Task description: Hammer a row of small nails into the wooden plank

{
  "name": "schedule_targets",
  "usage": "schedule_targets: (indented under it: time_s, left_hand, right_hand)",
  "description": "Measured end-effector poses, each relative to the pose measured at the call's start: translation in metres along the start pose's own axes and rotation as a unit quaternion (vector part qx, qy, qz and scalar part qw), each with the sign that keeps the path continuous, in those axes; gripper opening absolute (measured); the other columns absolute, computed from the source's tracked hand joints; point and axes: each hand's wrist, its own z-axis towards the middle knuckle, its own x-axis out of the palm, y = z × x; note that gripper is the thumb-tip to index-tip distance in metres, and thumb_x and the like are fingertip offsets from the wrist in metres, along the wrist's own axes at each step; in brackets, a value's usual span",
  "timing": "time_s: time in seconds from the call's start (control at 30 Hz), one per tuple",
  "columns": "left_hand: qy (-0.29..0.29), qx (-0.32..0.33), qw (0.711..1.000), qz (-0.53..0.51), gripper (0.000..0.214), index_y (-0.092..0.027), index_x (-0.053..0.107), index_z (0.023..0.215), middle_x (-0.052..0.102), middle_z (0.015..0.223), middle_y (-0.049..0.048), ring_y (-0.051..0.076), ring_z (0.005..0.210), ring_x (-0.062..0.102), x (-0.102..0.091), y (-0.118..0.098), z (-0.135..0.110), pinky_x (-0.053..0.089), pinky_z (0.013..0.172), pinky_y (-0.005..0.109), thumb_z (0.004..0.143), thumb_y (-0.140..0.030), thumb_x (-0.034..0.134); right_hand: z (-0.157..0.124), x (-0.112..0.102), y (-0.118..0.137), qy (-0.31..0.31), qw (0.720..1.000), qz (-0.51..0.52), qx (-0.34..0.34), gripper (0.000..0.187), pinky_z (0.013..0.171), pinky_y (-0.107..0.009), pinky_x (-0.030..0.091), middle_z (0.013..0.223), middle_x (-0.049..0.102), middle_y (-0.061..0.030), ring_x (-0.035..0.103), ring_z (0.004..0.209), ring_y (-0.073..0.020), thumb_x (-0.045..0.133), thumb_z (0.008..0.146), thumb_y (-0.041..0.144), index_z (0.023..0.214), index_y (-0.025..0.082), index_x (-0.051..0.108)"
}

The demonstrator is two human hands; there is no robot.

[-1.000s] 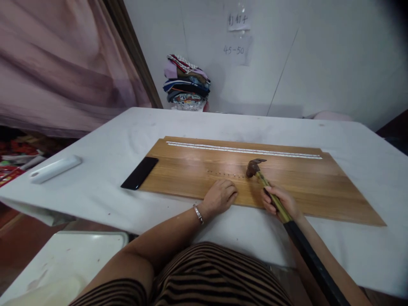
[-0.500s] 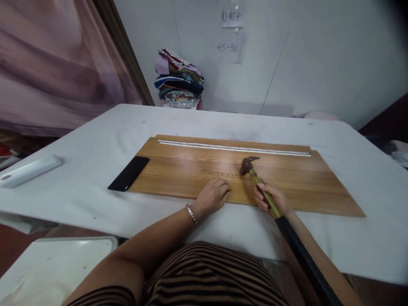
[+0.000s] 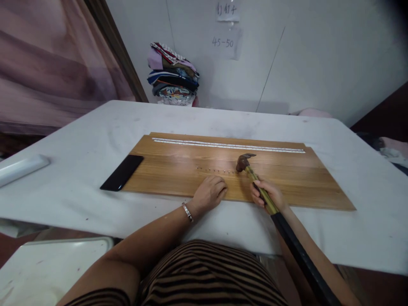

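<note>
My right hand (image 3: 268, 194) grips a claw hammer (image 3: 262, 191) partway along its yellowish handle, with the black grip running back along my forearm. The rusty hammer head is low over the wooden board (image 3: 172, 178), at the right end of a row of several small nails (image 3: 214, 170). Whether it touches a nail, I cannot tell. Resting at the board's near edge, just below that row, my left hand (image 3: 210, 190) has its fingers curled in. Anything inside those fingers is hidden.
Two white measuring strips (image 3: 223, 145) lie along the board's far side. A black phone-like slab (image 3: 123, 173) overlaps its left end. On the white-covered table (image 3: 79, 195) a white cylinder (image 3: 24, 169) lies far left. Folded cloths (image 3: 174, 76) are stacked by the wall.
The whole view has shifted slightly, so everything appears a little further left and higher. Both hands and the hammer keep nearly the same places over the board.
</note>
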Motion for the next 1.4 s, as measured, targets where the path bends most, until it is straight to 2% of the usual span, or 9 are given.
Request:
schedule_targets:
  time_s: [0.5, 0.7, 1.07, 1.4]
  left_hand:
    - [0.0, 0.001, 1.0, 0.004, 0.016, -0.017, 0.062, 0.087, 0.062, 0.088, 0.0066, 0.019, 0.085, 0.055, 0.0007, 0.0002, 0.0003, 0.045, 0.08, 0.034, 0.093, -0.022, 0.048]
    - [0.0, -0.002, 1.0, 0.003, 0.016, -0.016, 0.062, 0.088, 0.062, 0.091, 0.0065, 0.019, 0.087, 0.055, -0.0001, -0.0001, 0.0002, 0.045, 0.082, 0.034, 0.094, -0.023, 0.048]
    - [0.003, -0.001, 1.0, 0.007, 0.016, -0.015, 0.062, 0.088, 0.063, 0.09, 0.0065, 0.019, 0.086, 0.056, -0.0018, -0.0012, 0.0004, 0.045, 0.081, 0.033, 0.093, -0.022, 0.049]
    - [0.011, -0.007, 1.0, 0.005, 0.018, -0.016, 0.062, 0.088, 0.062, 0.089, 0.0066, 0.019, 0.086, 0.055, -0.0016, -0.0012, 0.0007, 0.045, 0.081, 0.033, 0.094, -0.024, 0.047]
  right_hand:
    - [0.0013, -0.002, -0.0023, 0.012, 1.0, 0.004, -0.006, 0.028, 0.028, -0.019, 0.023, 0.052, 0.049, 0.0102, 0.036, 0.029, -0.0066, 0.06, 0.079, 0.038, 0.096, 0.023, 0.043]
    - [0.0017, -0.0017, -0.0032, -0.001, 1.0, 0.0, -0.002, 0.027, 0.028, -0.018, 0.023, 0.052, 0.049, 0.0101, 0.037, 0.029, -0.006, 0.06, 0.079, 0.039, 0.09, 0.023, 0.042]
    - [0.002, -0.0007, -0.0023, -0.006, 1.0, 0.012, -0.001, 0.032, 0.028, -0.017, 0.025, 0.051, 0.05, 0.0104, 0.037, 0.028, -0.006, 0.062, 0.077, 0.038, 0.096, 0.022, 0.043]
    - [0.0, -0.0001, -0.0001, 0.009, 1.0, 0.006, 0.0, 0.031, 0.029, -0.018, 0.024, 0.051, 0.05, 0.0101, 0.037, 0.029, -0.0064, 0.062, 0.077, 0.039, 0.095, 0.023, 0.043]
